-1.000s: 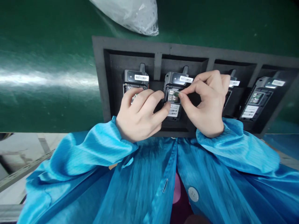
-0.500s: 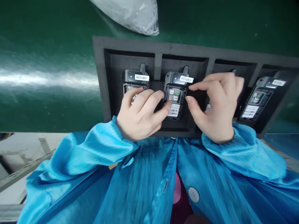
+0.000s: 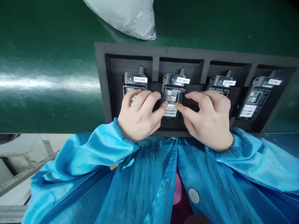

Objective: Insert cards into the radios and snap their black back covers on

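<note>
Second handset (image 3: pixel 173 96) sits back-up in the second slot from the left of the black foam tray (image 3: pixel 100 77), its open bay showing card slots and a barcode label below. Other handsets around it: one in the left slot (image 3: pixel 135 81), partly covered by the left fingers, a third (image 3: pixel 221 83) to the right, and a fourth (image 3: pixel 253 99) in the far-right slot, tilted. A clear plastic bag (image 3: pixel 127 17) lies on the green table (image 3: pixel 46 46) beyond the tray, well apart. Blue sleeves cover both wrists near the tray's front edge. Versus a second ago, the right hand has dropped lower and no longer pinches the small chip at the bay; the third handset is now uncovered. Left hand (image 3: pixel 137 116) lies curled over the tray, thumb tip touching the label's left edge, holding nothing. Right hand (image 3: pixel 207 121) lies flat, fingers loosely spread, thumb tip on the label's right edge, empty.
</note>
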{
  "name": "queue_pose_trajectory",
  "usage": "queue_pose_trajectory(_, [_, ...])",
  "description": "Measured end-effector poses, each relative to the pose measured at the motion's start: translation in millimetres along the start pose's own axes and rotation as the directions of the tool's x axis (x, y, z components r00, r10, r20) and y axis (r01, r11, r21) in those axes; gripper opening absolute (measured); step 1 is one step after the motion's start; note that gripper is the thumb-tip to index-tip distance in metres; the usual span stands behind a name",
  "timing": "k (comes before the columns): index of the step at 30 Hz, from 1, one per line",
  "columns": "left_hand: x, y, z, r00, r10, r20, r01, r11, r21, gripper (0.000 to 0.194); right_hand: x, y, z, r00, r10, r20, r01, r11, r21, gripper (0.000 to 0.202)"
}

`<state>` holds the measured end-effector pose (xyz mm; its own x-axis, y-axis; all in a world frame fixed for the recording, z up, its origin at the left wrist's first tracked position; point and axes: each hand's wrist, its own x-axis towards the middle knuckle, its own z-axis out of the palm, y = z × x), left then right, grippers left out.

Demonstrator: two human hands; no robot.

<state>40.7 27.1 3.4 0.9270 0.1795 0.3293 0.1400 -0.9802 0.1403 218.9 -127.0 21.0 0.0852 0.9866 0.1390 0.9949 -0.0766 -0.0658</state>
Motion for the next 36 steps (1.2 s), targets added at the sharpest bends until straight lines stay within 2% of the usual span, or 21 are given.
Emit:
queue_pose_trajectory(5, [8,3,-1.9,0.998,-0.047,0.044,0.046,0.999,0.028,0.048,9,-1,-6,0.995,0.092,0.039,-0.093,0.995,0.026,0.040])
queue_pose_trajectory(9, [11,4,0.8,0.990,-0.088,0.111,0.084,0.996,0.036,0.055,11,-2,-2,0.994,0.096,0.042,-0.096,0.995,-0.003,0.043])
queue_pose_trajectory(19, [11,4,2.5,0.985,-0.136,0.102,0.130,0.989,0.065,0.050,9,-4,3,0.990,0.119,0.079,-0.119,0.993,-0.011,0.047])
queue_pose_trajectory(23, [11,4,2.6,0.991,-0.111,0.079,0.106,0.992,0.067,0.051,7,-7,3,0.990,0.125,0.060,-0.125,0.992,0.002,0.052])
queue_pose_trajectory(31, [11,4,4.2,0.983,-0.133,0.126,0.131,0.991,0.029,0.053,9,-7,3,0.993,0.108,0.038,-0.108,0.994,-0.019,0.049])
queue_pose_trajectory(36, [10,5,4.2,0.987,-0.136,0.088,0.132,0.990,0.047,0.052,8,-7,4,0.994,0.107,0.024,-0.107,0.994,-0.018,0.049])
